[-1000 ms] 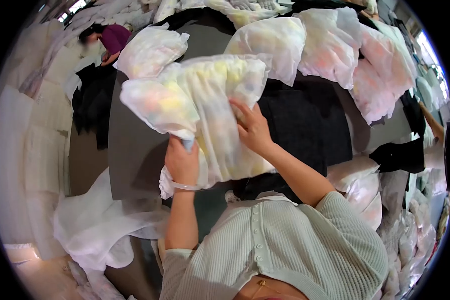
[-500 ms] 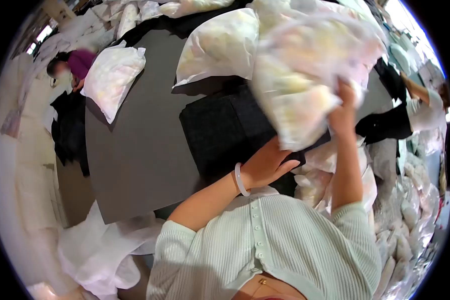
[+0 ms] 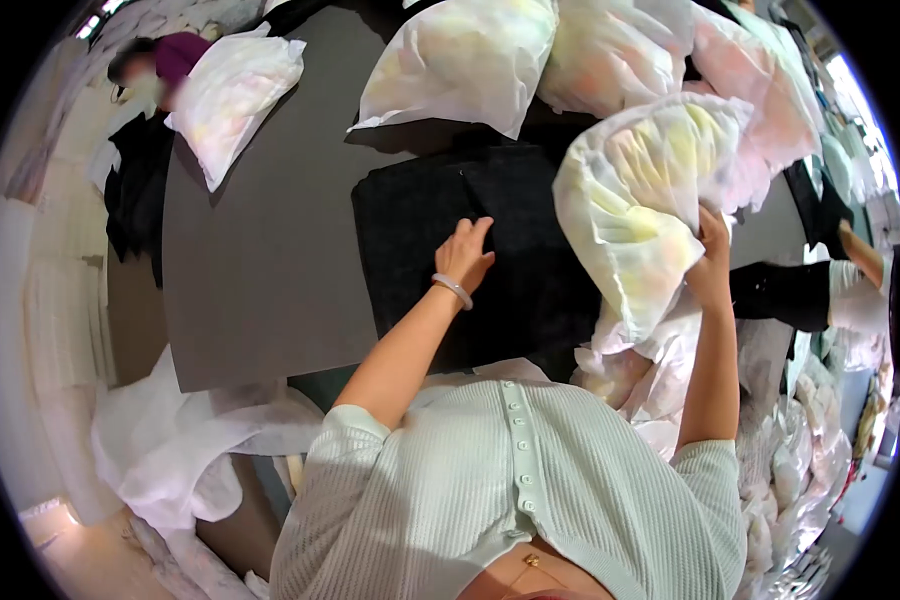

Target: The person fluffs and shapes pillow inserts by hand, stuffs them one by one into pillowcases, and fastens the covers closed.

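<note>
My right hand [image 3: 708, 262] grips the lower right side of a white, translucent stuffed bag [image 3: 638, 205] with pale yellow and pink contents. It holds the bag tilted over the right part of a folded black cloth [image 3: 410, 235]. My left hand [image 3: 465, 252], with a pale bangle at the wrist, is over the middle of that cloth beside a crease. Its fingers are slightly bent and apart, and nothing shows in them. The cloth lies on a grey tabletop [image 3: 260, 270]. Part of its right side is hidden behind the bag.
More stuffed white bags [image 3: 460, 65] line the far side of the table, and another bag [image 3: 235, 95] lies at the far left. A person in a purple top [image 3: 178, 55] is at the left. Someone in a white top [image 3: 855, 295] stands at the right. Bags are piled below.
The bag in my right hand has come down and toward me. My left hand has moved left and forward from the bag's lower corner onto the black cloth. The view has shifted.
</note>
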### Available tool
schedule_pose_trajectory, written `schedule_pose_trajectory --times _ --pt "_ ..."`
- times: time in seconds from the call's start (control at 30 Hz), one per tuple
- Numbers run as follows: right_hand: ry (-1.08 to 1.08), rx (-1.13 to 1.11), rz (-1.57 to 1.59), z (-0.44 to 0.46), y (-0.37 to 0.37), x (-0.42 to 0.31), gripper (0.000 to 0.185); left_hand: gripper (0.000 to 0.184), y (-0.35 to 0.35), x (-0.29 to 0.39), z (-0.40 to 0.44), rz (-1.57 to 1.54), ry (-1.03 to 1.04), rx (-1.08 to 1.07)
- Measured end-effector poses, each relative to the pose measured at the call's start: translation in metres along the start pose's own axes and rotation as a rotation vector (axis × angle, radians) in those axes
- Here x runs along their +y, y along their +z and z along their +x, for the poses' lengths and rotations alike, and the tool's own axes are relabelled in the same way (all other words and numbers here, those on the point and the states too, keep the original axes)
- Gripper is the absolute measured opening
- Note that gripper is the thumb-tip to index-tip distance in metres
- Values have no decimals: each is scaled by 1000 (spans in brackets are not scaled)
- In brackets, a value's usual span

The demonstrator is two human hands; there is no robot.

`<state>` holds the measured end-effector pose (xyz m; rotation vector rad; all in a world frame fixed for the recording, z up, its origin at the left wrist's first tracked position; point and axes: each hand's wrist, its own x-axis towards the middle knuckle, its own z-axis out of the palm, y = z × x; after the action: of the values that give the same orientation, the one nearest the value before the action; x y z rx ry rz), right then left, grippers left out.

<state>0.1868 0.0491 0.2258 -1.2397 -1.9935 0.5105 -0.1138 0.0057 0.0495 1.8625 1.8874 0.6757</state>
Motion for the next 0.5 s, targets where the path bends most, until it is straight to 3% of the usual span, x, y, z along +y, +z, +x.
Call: schedule_pose_trajectory --times 0.1,0.13,0.2,0.23,0.3,0.37,0.4,0.43,0.47,0.5 --pt "-18 -113 121 28 26 -3 36 51 8 17 -2 216 -95 -126" --pt "-164 -103 65 39 38 -9 34 51 12 16 -1 208 -119 -112" --pt "-242 -231 10 51 65 -10 31 49 32 2 0 149 -167 -177" --pt "-241 -259 48 52 84 -9 29 41 64 -21 -1 4 -174 -73" --pt "-365 -395 2 62 107 -21 27 44 78 -38 -9 -88 93 187" --pt "-413 -453 39 63 133 -11 43 46 57 -36 -17 -85 261 300" --pt "-423 -461 78 63 141 -7 55 45 38 -30 -17 -354 234 277" --pt "-441 -480 82 61 144 -5 55 45 39 -42 -27 -439 91 252" --pt "-456 -447 120 58 147 -4 67 44 40 -55 -36 -522 -50 227" --pt "-467 -414 159 56 150 -3 79 44 38 -62 -40 -521 -64 245"
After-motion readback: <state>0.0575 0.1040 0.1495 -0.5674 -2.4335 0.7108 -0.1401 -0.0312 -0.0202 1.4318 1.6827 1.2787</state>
